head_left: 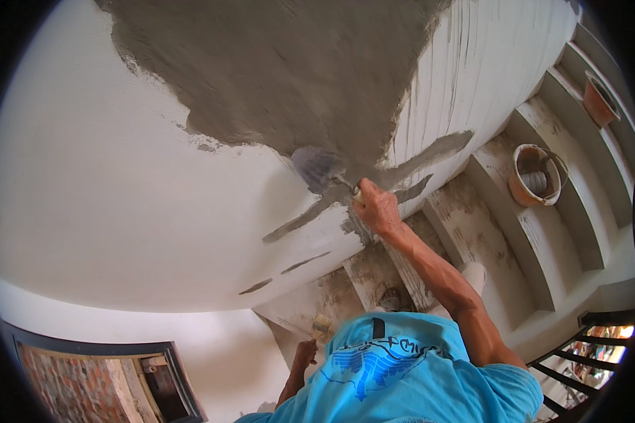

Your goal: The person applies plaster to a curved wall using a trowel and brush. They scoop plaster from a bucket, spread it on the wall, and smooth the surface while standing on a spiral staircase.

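Observation:
My right hand is closed round the handle of a trowel. Its blade, slightly blurred, lies against the lower edge of a large grey mortar patch on the white wall. Streaks of the same grey mortar run out below and beside the blade. Down by my left side, my left hand is closed on what looks like a brush with pale yellowish bristles. Part of that hand's grip is hard to make out.
Mortar-stained stairs climb along the wall to the right. A bucket with a handle and something grey inside stands on one step, and an orange-brown tub sits higher up. Black railings are at lower right, a dark-framed window at lower left.

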`<state>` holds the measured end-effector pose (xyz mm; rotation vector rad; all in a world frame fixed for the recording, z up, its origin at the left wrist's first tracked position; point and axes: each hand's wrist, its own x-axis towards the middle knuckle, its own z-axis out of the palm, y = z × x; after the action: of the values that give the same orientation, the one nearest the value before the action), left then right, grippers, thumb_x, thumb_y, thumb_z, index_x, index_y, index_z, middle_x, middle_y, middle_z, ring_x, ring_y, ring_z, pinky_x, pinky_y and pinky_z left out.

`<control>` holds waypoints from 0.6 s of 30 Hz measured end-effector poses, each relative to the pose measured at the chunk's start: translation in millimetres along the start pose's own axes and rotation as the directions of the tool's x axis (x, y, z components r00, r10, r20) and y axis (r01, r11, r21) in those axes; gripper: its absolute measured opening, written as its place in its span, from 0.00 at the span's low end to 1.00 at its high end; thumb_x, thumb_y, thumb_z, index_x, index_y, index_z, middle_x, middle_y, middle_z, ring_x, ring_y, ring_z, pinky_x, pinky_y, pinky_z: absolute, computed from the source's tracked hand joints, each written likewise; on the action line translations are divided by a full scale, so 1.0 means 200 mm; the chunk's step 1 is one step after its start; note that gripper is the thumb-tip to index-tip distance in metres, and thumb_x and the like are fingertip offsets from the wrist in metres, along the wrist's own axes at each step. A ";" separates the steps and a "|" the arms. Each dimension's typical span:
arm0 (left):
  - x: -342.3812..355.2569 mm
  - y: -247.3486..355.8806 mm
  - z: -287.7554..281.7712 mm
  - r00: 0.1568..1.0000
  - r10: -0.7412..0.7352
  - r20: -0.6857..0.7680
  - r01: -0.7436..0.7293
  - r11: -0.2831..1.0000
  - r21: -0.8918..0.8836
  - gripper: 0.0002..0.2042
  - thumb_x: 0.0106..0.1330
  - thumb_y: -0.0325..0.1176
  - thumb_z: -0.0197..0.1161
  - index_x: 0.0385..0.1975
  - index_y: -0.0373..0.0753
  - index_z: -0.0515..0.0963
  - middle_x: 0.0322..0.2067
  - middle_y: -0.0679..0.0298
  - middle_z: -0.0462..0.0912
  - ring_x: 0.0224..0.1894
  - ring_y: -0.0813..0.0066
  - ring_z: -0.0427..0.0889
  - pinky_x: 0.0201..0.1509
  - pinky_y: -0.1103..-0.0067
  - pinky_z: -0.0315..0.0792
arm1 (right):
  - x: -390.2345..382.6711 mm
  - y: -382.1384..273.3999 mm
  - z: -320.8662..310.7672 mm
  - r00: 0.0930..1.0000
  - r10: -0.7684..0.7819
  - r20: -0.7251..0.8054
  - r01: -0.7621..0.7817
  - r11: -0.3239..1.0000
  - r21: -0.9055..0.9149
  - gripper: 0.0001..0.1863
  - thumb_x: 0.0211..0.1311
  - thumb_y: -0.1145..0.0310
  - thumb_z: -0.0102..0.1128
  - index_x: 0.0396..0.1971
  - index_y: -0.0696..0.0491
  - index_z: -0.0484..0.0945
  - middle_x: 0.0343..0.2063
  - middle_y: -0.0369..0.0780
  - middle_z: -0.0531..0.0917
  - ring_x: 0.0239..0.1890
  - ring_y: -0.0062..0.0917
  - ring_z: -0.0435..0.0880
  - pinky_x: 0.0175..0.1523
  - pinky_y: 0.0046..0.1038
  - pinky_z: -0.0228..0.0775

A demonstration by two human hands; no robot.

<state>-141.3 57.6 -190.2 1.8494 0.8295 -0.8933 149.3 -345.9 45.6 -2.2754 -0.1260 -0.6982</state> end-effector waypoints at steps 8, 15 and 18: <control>-0.06 0.06 0.01 0.964 0.257 0.071 -0.265 0.951 0.161 0.22 0.69 0.50 0.54 0.24 0.34 0.75 0.17 0.65 0.70 0.14 0.72 0.70 0.15 0.72 0.76 | 0.39 -0.03 -0.29 0.960 0.017 -0.279 -0.032 0.998 -0.048 0.12 0.54 0.72 0.62 0.33 0.55 0.67 0.27 0.49 0.79 0.30 0.48 0.81 0.32 0.45 0.71; 0.23 -0.30 -0.04 0.815 0.534 0.227 -0.579 0.765 0.281 0.22 0.69 0.50 0.56 0.25 0.34 0.75 0.18 0.64 0.70 0.15 0.71 0.72 0.15 0.72 0.75 | 0.24 -0.06 -0.23 1.000 0.004 0.007 -0.003 0.995 -0.101 0.13 0.54 0.72 0.64 0.33 0.56 0.67 0.26 0.51 0.81 0.29 0.49 0.82 0.31 0.43 0.71; 0.15 -0.11 0.02 0.945 0.306 0.118 -0.322 0.933 0.161 0.21 0.69 0.48 0.56 0.25 0.34 0.75 0.18 0.64 0.71 0.16 0.70 0.73 0.16 0.71 0.75 | 0.20 -0.01 -0.25 0.997 -0.047 -0.055 0.043 0.997 -0.070 0.13 0.54 0.72 0.63 0.33 0.56 0.67 0.25 0.51 0.81 0.28 0.49 0.82 0.32 0.43 0.72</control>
<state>-144.6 68.6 -226.6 2.0088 0.3889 -0.8595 159.8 -383.6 96.4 -2.3226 -0.1283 -0.8007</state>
